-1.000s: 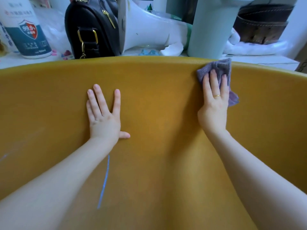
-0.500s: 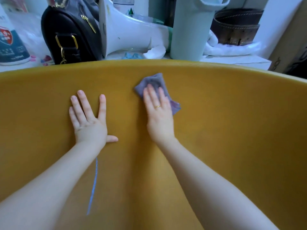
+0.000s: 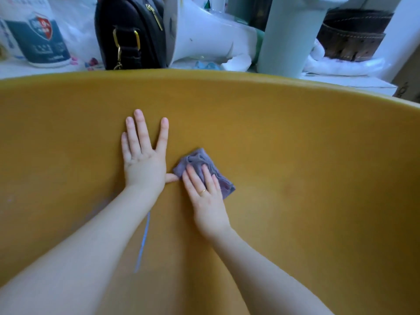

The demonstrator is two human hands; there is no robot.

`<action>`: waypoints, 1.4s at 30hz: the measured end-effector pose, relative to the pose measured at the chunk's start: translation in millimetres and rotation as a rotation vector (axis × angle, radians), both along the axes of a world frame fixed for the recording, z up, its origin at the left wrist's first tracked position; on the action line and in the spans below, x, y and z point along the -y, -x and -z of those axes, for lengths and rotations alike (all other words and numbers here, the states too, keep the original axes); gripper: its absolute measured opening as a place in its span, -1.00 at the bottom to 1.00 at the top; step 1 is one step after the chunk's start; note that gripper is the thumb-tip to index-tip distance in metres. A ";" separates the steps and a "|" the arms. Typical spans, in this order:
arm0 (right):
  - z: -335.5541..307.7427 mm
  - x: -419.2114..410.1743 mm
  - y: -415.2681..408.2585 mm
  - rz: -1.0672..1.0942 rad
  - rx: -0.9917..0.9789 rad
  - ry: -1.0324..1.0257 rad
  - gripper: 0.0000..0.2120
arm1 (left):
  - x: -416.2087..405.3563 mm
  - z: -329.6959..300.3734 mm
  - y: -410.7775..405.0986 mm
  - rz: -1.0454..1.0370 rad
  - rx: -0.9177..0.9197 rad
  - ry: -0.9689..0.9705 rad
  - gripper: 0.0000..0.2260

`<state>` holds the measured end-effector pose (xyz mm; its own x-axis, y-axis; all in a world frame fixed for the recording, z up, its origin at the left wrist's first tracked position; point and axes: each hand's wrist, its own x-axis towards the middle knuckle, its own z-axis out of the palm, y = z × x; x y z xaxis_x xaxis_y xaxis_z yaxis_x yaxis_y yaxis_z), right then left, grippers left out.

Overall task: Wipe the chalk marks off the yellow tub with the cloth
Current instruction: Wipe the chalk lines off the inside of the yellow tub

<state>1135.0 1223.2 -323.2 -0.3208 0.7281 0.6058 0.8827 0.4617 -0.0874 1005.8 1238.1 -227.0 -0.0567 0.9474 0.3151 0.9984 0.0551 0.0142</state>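
The yellow tub (image 3: 295, 137) fills most of the view, its curved wall facing me. A thin blue chalk line (image 3: 142, 242) runs down the wall below my left wrist. My left hand (image 3: 143, 160) lies flat on the wall with fingers spread and straight. Just to its right, my right hand (image 3: 204, 196) presses a small purple cloth (image 3: 197, 161) against the wall with straight fingers; a ring shows on one finger. The cloth's left edge sits beside my left thumb. Faint pale smudges show at the far left of the wall.
Behind the tub's rim stand a black handbag (image 3: 129, 32), a white megaphone-shaped object (image 3: 204, 35), a tall pale green container (image 3: 293, 35), a brown belt coil (image 3: 352, 35) and a white labelled bottle (image 3: 38, 35) at the left.
My right hand slid the cloth from the upper right rim leftward and down the wall, ending next to my left thumb. The left hand stayed flat on the wall.
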 end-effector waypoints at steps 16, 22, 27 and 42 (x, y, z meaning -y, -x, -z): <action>-42.2 -36.8 -114.9 0.207 0.026 -0.100 -0.39 | 29.1 51.5 -40.2 0.068 -0.185 0.138 0.32; 34.0 43.2 -99.6 -0.231 0.323 0.128 -0.48 | 34.7 47.4 -47.6 0.064 -0.132 0.205 0.20; -7.5 13.5 -137.3 -0.171 0.420 0.060 -0.56 | 45.7 52.5 -63.1 0.165 -0.101 0.361 0.17; 24.7 69.8 -110.4 -0.042 0.074 0.395 -0.33 | 49.9 59.4 -71.4 0.151 -0.143 0.365 0.22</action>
<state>1245.5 1153.4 -347.9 -0.3879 0.8855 0.2559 0.8742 0.4414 -0.2023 1077.2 1188.3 -286.4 0.1111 0.9926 -0.0484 0.9861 -0.1161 -0.1188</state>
